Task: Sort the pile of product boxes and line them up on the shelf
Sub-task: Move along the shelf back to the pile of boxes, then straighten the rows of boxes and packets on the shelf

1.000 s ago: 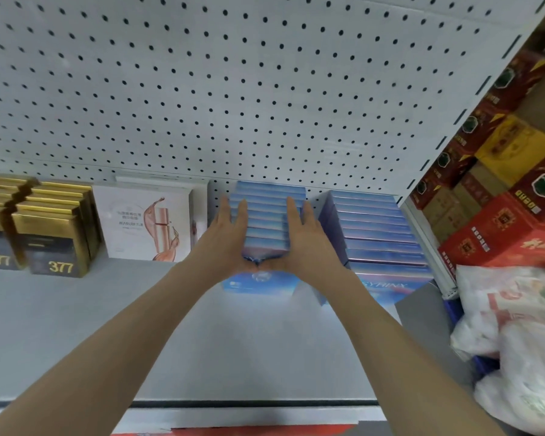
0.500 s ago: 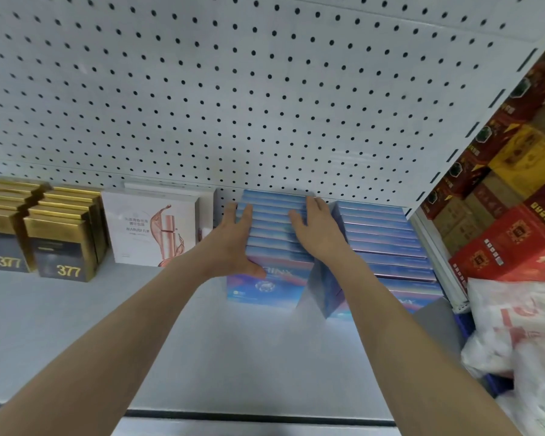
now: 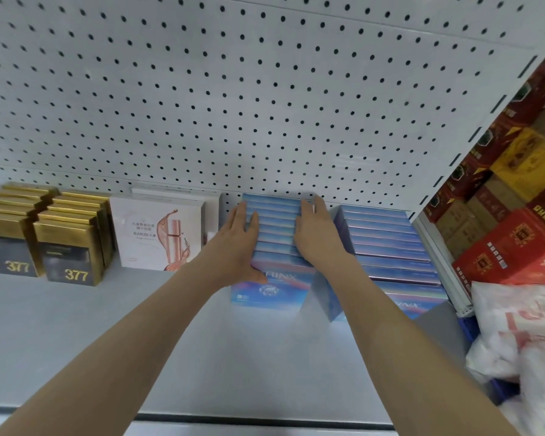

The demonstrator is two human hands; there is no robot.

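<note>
A row of blue product boxes stands front to back on the grey shelf, reaching the pegboard. My left hand lies with straight fingers on the row's top left edge, its thumb against the face of the front box. My right hand rests flat on the top right edge, fingertips near the back. A second row of the same blue boxes stands just to the right, my right forearm crossing its front corner.
White boxes with a pink bottle print stand left of the blue row, and two rows of gold "377" boxes further left. The pegboard backs the shelf. Red and yellow cartons and plastic bags lie right of the shelf.
Both hands have slid from the front of the blue row, heels together, back along its top and apart to the row's edges. The front box's face now shows.
</note>
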